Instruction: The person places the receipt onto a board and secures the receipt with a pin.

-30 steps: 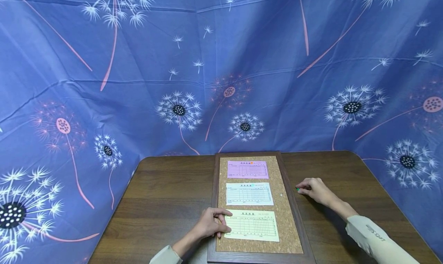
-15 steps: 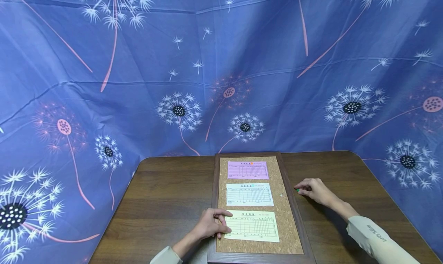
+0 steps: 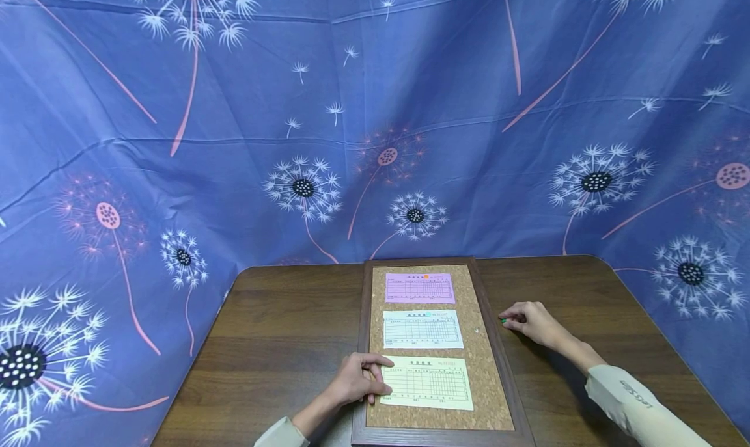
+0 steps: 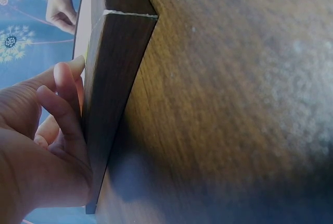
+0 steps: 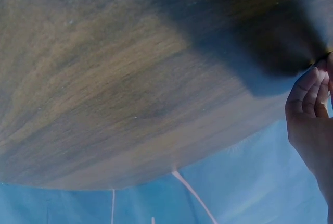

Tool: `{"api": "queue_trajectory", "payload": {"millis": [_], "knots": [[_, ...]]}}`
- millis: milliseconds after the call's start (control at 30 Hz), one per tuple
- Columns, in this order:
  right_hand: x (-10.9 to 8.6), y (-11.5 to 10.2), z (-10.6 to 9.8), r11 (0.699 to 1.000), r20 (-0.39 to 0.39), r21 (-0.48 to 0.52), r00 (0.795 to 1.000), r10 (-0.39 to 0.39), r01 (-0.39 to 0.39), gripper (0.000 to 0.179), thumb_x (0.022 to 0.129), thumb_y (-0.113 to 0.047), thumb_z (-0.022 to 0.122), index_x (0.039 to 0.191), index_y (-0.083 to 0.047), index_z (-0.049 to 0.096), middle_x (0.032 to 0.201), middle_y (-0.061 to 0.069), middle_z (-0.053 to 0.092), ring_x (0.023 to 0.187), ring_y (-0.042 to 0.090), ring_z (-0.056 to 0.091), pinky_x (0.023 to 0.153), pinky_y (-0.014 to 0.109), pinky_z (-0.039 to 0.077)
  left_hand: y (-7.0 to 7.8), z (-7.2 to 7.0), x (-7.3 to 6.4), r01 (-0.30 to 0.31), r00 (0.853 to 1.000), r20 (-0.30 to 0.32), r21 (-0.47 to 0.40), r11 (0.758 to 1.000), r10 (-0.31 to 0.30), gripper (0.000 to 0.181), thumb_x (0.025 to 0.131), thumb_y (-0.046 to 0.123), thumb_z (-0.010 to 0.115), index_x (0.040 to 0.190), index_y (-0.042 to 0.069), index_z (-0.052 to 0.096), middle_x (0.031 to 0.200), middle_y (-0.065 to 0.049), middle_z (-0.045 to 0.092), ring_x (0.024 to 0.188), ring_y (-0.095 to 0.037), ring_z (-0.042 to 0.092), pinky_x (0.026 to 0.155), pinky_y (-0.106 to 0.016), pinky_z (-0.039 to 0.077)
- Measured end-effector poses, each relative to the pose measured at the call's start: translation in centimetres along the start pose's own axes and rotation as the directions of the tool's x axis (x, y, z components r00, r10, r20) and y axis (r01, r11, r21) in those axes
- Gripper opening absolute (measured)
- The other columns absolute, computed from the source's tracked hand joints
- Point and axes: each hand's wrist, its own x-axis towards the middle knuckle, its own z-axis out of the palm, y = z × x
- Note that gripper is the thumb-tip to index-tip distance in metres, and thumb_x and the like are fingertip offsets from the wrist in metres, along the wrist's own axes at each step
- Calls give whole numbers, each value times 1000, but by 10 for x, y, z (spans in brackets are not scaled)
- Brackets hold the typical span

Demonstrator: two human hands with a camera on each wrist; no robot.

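A yellow-green paper form (image 3: 426,383) lies at the near end of a framed corkboard (image 3: 486,388). On its left edge rest the index finger and thumb of my left hand (image 3: 359,379), spread apart, with the other fingers tucked behind. Right of the frame, my right hand (image 3: 536,323) pinches a small green pushpin (image 3: 503,320) above the table. In the right wrist view the right hand (image 5: 311,104) shows only at the right edge, and its fingertips are cut off. The left wrist view has the left hand (image 4: 49,130) against the side of the frame (image 4: 112,78).
Farther up the board lie a light-blue form (image 3: 422,330) with a turquoise pin (image 3: 428,314) and a purple form (image 3: 419,288) with an orange pin (image 3: 426,276). Brown wooden tabletop (image 3: 281,330) extends on both sides. A blue dandelion-print cloth (image 3: 328,108) hangs behind.
The right fingertips shift very slightly around the green pushpin. My left hand, the board and the forms stay where they were.
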Motion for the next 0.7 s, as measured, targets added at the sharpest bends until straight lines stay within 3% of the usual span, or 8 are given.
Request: {"api": "queue_trajectory", "payload": {"millis": [300, 533, 700], "knots": [[2, -4, -1, 998, 22, -34, 999, 48, -47, 10, 85, -2, 79, 94, 1, 79, 80, 0, 73, 68, -2, 59, 59, 22, 52, 1, 0, -1, 0, 1000, -4, -7, 1000, 0, 43, 75, -6, 83, 116, -3, 72, 70, -3, 69, 41, 0, 53, 38, -14, 39], [4, -5, -1, 996, 32, -25, 996, 84, -83, 8, 85, -1, 78, 93, 1, 79, 80, 3, 75, 67, 0, 62, 58, 22, 53, 2, -1, -1, -13, 1000, -4, -12, 1000, 13, 43, 76, -6, 83, 117, -4, 72, 75, -21, 71, 40, -2, 53, 38, -15, 38], [4, -5, 0, 996, 24, -6, 996, 86, -86, 7, 84, -1, 79, 91, 1, 79, 78, 2, 74, 67, -3, 60, 58, 21, 52, 2, -1, -1, -14, 1000, -5, -20, 1000, 14, 42, 76, -7, 82, 117, -3, 72, 77, -27, 70, 40, -3, 53, 37, -16, 37]]}}
